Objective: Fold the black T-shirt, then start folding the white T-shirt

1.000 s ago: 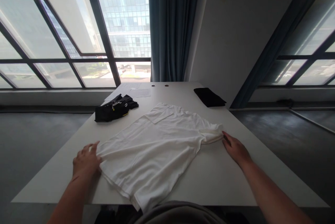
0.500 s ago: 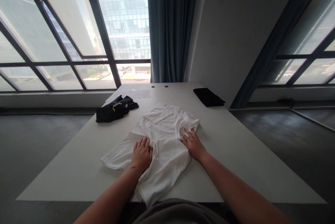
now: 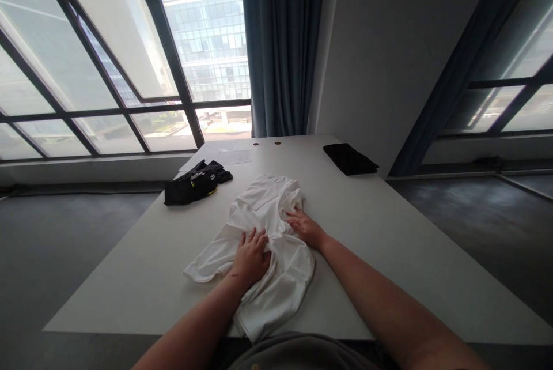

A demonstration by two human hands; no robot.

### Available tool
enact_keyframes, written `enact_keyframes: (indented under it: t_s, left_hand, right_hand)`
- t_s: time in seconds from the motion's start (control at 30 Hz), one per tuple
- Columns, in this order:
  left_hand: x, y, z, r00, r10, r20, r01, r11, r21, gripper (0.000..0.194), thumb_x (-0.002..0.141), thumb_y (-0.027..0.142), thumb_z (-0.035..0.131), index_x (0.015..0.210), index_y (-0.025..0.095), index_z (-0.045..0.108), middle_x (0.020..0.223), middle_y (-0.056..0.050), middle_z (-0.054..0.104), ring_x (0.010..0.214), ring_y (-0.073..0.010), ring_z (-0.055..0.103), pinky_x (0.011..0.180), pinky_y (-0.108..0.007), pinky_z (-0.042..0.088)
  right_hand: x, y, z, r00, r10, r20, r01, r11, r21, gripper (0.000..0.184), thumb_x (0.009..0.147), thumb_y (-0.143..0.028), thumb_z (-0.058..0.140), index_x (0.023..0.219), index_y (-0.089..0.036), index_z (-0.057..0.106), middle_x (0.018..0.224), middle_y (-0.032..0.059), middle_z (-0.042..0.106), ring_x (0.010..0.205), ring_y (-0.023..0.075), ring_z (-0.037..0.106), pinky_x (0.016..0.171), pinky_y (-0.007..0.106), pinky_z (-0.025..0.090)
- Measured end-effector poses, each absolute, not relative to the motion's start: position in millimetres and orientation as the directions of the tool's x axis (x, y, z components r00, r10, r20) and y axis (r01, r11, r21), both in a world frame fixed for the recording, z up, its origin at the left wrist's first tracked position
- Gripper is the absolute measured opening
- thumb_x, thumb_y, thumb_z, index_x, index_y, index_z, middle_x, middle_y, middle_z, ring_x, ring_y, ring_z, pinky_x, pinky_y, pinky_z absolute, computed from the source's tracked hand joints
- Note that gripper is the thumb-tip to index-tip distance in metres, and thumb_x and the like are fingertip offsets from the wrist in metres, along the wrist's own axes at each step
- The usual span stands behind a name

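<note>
A rumpled white garment [image 3: 287, 272], which looks like a pair of shorts with a gathered waist edge at the far end, lies on the white table. One leg spreads to the left and the other reaches the near table edge. My left hand [image 3: 253, 257] rests on its middle, fingers stretched out and loosely apart. At the garment's right side, my right hand [image 3: 306, 227] presses against bunched cloth with extended fingers. Folds hide some of the fingertips.
The white table [image 3: 367, 255] carries a black garment [image 3: 194, 184] at left, paper sheets [image 3: 235, 157] behind it, and a folded black cloth [image 3: 349, 159] at far right. Two round holes pierce its far end. Windows, a blue curtain [image 3: 283, 47] and a wall stand beyond.
My right hand has moved left, pushing the garment's right side inward into bunched folds. The garment is narrower. My left hand has shifted slightly right, and the view has tilted a little.
</note>
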State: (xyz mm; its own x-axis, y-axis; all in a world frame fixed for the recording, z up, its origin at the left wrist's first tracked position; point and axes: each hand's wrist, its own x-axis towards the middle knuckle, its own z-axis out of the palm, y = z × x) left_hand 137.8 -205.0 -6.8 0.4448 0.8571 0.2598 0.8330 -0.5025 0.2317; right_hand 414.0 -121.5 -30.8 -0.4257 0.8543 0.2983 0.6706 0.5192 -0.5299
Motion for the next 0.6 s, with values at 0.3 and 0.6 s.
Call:
enact_keyframes:
  t_s: [0.3,0.6]
  left_hand:
    - [143,-195,-5,0.143,0.972,0.184,0.949,-0.188,0.254,0.051,0.093,0.043,0.059,0.141,0.025,0.06,0.159,-0.01,0.052,0.152,-0.0342,0.038,0.124,-0.062,0.029]
    - [134,-171,-4,0.037,0.99,0.133,0.975,-0.065,0.214,0.052,0.097,0.044,0.05,0.147,0.03,0.057,0.165,-0.009,0.043,0.155,-0.031,0.033,0.124,-0.067,0.022]
  right_hand:
    - [472,-107,-36,0.052,0.956,0.287,0.918,0.067,-0.39,0.022,0.095,-0.039,0.059,0.098,-0.023,0.074,0.148,0.0104,0.061,0.14,0.0335,0.048,0.116,0.063,0.033]
    - [523,-125,-32,0.452,0.73,0.512,0.882,-0.28,-0.379,0.03,0.092,-0.035,0.056,0.114,-0.021,0.072,0.152,0.0192,0.048,0.142,0.0392,0.038,0.111,0.068,0.031]
